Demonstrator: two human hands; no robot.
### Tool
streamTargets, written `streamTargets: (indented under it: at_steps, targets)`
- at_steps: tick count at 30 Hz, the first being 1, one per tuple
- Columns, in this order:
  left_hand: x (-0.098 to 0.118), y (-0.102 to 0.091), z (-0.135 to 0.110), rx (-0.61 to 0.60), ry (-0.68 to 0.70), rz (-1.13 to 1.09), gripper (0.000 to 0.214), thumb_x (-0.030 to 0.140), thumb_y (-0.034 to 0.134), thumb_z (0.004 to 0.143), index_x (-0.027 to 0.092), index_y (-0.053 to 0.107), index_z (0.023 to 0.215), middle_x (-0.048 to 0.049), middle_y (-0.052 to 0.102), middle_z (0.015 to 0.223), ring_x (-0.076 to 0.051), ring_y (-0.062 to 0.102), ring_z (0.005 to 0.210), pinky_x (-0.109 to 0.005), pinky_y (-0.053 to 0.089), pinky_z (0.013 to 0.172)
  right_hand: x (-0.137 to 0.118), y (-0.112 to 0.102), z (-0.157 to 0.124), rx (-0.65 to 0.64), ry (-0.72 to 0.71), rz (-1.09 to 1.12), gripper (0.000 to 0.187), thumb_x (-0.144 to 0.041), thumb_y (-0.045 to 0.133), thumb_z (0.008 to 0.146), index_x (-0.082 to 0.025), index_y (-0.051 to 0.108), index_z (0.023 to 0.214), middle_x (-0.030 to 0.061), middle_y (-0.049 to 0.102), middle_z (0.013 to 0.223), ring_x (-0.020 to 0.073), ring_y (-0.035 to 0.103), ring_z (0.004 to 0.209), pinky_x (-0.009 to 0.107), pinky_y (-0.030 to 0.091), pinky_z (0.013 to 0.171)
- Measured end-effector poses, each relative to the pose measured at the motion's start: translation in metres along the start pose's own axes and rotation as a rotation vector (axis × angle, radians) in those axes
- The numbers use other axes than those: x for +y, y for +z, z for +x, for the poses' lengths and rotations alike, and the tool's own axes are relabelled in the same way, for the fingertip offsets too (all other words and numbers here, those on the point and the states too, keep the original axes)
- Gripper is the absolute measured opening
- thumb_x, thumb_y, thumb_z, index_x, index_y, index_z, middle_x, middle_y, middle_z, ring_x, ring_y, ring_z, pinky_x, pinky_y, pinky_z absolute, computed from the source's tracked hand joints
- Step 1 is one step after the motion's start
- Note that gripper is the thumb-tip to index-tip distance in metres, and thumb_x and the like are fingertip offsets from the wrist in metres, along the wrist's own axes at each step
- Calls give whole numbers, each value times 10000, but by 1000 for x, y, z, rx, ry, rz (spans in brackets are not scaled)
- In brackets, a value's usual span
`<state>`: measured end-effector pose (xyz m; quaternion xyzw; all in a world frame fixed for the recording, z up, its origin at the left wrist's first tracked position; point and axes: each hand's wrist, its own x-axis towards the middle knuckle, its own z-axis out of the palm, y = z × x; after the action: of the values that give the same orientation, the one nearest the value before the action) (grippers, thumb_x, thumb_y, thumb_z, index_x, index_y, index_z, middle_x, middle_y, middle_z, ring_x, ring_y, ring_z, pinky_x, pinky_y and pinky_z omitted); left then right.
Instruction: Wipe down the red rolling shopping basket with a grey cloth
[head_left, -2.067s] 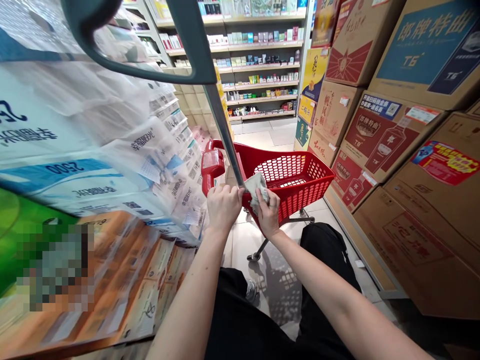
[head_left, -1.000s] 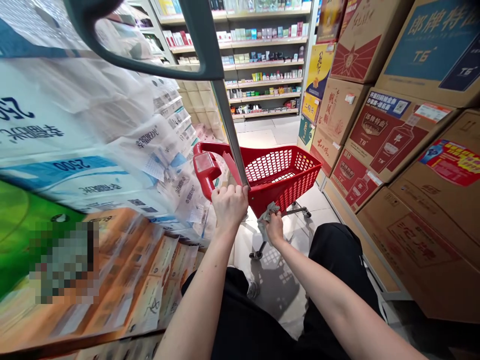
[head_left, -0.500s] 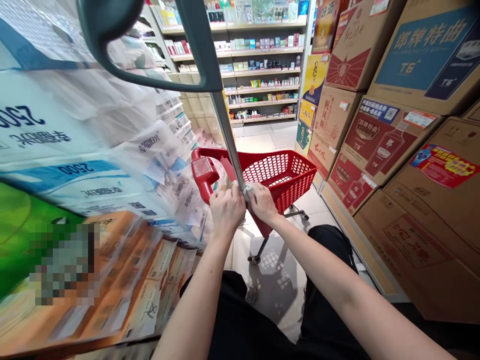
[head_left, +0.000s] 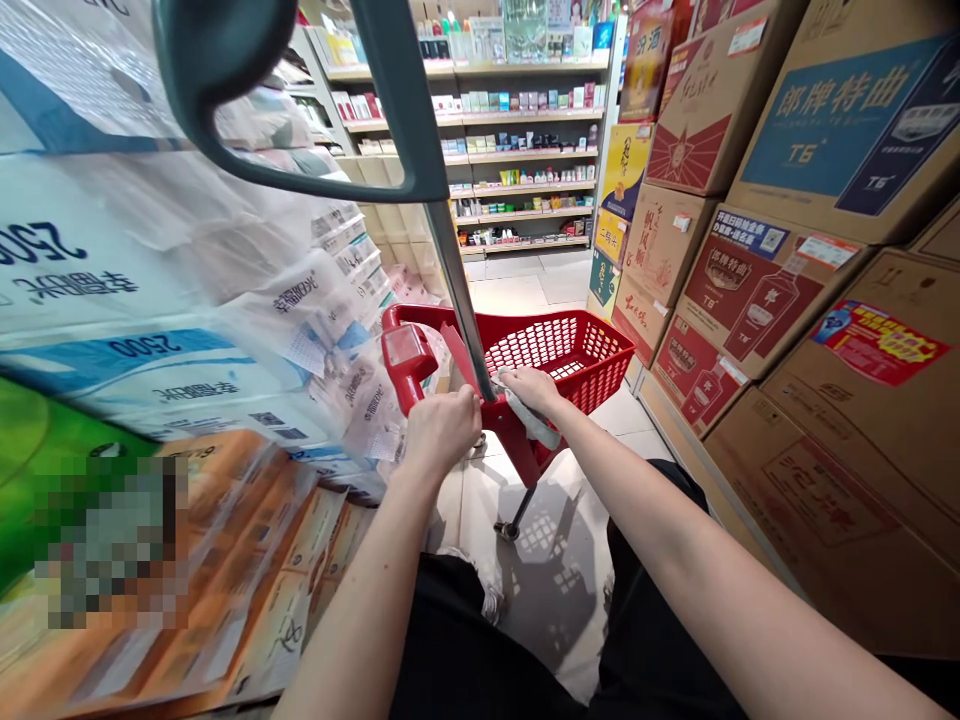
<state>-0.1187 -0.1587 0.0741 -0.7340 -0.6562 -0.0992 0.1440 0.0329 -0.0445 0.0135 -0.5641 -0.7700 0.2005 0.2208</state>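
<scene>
A red plastic shopping cart [head_left: 581, 355] stands on the tiled aisle floor in front of me. Its grey metal handle pole [head_left: 455, 280] rises toward the camera to a dark green grip [head_left: 225, 60]. My left hand [head_left: 441, 428] is closed round the base of the pole. My right hand [head_left: 529, 392] presses a grey-white cloth [head_left: 534, 420] against the near rim of the cart basket, beside the pole. My black trousers show below.
Wrapped tissue packs [head_left: 187, 300] are stacked close on the left. Cardboard boxes [head_left: 757, 270] are piled high on the right. Shelves of small goods [head_left: 517, 150] close the aisle at the far end. A narrow tiled floor strip [head_left: 525, 285] runs between.
My right hand with the cloth went down below the basket, came back up to the pole, and now rests on the basket rim. My left hand kept its grip on the pole.
</scene>
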Motion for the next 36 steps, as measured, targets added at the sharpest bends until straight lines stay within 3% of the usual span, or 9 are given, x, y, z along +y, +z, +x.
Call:
streamTargets:
  at_steps: [3, 6, 11, 17, 21, 26, 33, 36]
  targets:
    - [-11, -3, 18, -160, -5, -10, 363, 389, 332, 843, 223, 644, 761, -76, 686, 804, -228, 628, 778, -301, 403, 657, 5, 1, -7, 55, -50, 0, 504, -508, 293, 911, -208, 685, 806, 60, 690, 852, 206, 612, 815, 277, 389, 707]
    - [-14, -2, 27, -215, -13, 14, 380, 381, 319, 841, 234, 660, 758, -73, 696, 841, -231, 634, 804, -302, 415, 663, 11, 8, -18, 212, -180, 56, 460, -446, 260, 945, -215, 653, 880, 40, 678, 865, 180, 599, 844, 278, 383, 783]
    - [-6, 3, 18, -119, -99, 56, 429, 388, 259, 878, 214, 650, 844, -95, 688, 826, -256, 643, 780, -328, 423, 653, 16, 29, -40, 514, -311, 268, 389, -352, 237, 958, -173, 575, 1028, 82, 626, 1006, 190, 551, 961, 322, 386, 891]
    - [1, 1, 14, 13, -271, 50, 442, 374, 201, 913, 178, 596, 953, -112, 675, 786, -255, 644, 717, -314, 411, 613, -18, 40, -54, 535, -434, 404, 291, -319, 304, 942, -215, 497, 1134, 78, 570, 1133, 190, 506, 1079, 362, 384, 965]
    - [3, -2, 17, 34, -319, 16, 439, 372, 188, 925, 169, 555, 1053, -110, 676, 787, -248, 647, 718, -303, 413, 617, -42, 39, -53, 560, -419, 474, 280, -330, 324, 936, -208, 435, 1162, 98, 542, 1107, 195, 502, 1067, 368, 409, 945]
    - [4, -5, 21, 9, -346, 2, 429, 343, 189, 926, 143, 542, 1063, -133, 677, 808, -246, 652, 752, -306, 427, 649, -72, 9, -37, 628, -419, 561, 286, -391, 369, 930, -211, 382, 1152, 103, 519, 1075, 204, 512, 1061, 369, 442, 909]
    - [6, -7, 19, 23, -335, -39, 366, 294, 230, 908, 156, 549, 1021, -119, 675, 788, -257, 654, 743, -305, 413, 622, -132, -85, -8, 724, -610, 653, 392, -479, 318, 934, -232, 305, 1238, 78, 485, 1125, 195, 506, 1129, 401, 443, 917]
    - [6, -8, 16, 49, -352, -87, 395, 336, 209, 921, 167, 542, 1047, -105, 676, 767, -243, 654, 728, -298, 407, 628, -123, -82, -11, 698, -640, 608, 430, -493, 387, 910, -247, 299, 1253, 82, 505, 1156, 199, 529, 1096, 392, 464, 879]
